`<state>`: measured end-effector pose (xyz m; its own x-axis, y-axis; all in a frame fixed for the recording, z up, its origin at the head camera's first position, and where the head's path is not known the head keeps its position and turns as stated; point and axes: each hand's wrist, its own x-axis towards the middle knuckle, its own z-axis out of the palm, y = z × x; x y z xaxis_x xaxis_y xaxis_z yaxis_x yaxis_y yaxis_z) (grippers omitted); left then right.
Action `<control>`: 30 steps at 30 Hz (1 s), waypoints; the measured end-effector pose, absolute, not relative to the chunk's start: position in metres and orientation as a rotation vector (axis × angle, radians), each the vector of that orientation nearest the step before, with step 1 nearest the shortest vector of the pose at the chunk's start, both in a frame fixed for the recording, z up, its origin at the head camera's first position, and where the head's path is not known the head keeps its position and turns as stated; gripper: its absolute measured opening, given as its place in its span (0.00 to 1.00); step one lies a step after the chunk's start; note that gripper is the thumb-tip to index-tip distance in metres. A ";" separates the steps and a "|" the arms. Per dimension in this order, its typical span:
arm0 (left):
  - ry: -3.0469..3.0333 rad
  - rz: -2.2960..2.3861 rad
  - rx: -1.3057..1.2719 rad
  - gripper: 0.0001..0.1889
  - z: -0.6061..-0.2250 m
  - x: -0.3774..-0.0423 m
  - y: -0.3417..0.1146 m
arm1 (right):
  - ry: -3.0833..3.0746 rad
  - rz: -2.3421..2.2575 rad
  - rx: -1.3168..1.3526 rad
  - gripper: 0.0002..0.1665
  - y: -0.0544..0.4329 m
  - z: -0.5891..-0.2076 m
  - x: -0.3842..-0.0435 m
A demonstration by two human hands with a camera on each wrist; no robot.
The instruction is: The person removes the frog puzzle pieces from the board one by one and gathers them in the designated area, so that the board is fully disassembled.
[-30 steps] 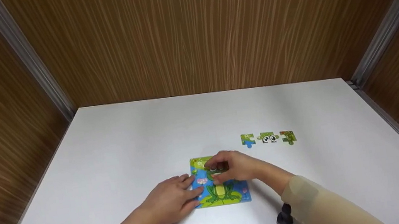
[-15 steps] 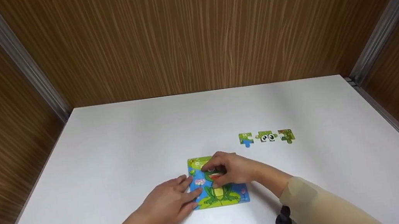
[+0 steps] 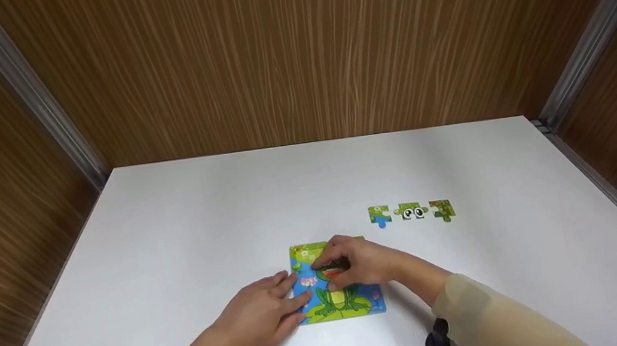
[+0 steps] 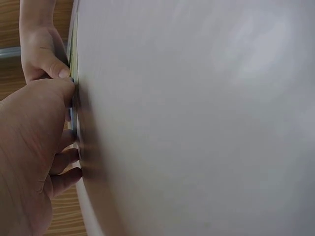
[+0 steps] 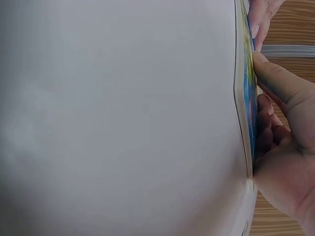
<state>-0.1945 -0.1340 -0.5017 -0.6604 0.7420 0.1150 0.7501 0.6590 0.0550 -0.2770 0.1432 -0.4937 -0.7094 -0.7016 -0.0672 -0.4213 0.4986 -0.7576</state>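
A frog jigsaw puzzle board (image 3: pixel 372 306) lies flat on the white table. My left hand (image 3: pixel 262 315) rests along its left edge, fingers fairly straight and spread, with some fingertips on the board. Over the upper middle of the board, my right hand (image 3: pixel 366 258) pinches the frog-mouth puzzle piece (image 3: pixel 332 274) between thumb and fingers. Part of that piece is hidden by the hand, so I cannot tell whether it sits fully flat. In the right wrist view the board (image 5: pixel 250 98) shows edge-on beside the right thumb (image 5: pixel 280 78).
Three loose puzzle pieces lie in a row behind the board to the right: a green-and-blue one (image 3: pixel 380 221), one with frog eyes (image 3: pixel 410 207) and a green one with red (image 3: pixel 443 208). Wood-grain panels (image 3: pixel 279 50) enclose the table's back and sides.
The right hand has shifted slightly with the frog-mouth piece, and more of the red mouth shows. The left hand stays at the board's edge. The head view has moved a little.
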 end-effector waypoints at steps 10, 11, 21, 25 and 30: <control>-2.800 -0.147 -1.248 0.24 -0.502 -0.194 -0.134 | 2.395 -1.036 -0.924 0.24 0.142 -0.494 -0.276; -2.803 -0.151 -1.248 0.24 -0.503 -0.194 -0.134 | 2.392 -1.039 -0.920 0.24 0.142 -0.493 -0.276; -2.769 -0.181 -1.270 0.23 -0.505 -0.196 -0.136 | 2.378 -1.034 -0.914 0.24 0.141 -0.492 -0.276; -2.772 -0.180 -1.274 0.22 -0.504 -0.196 -0.136 | 2.375 -1.032 -0.918 0.24 0.141 -0.491 -0.276; -2.764 -0.173 -1.273 0.21 -0.504 -0.195 -0.136 | 2.378 -1.025 -0.937 0.24 0.141 -0.490 -0.275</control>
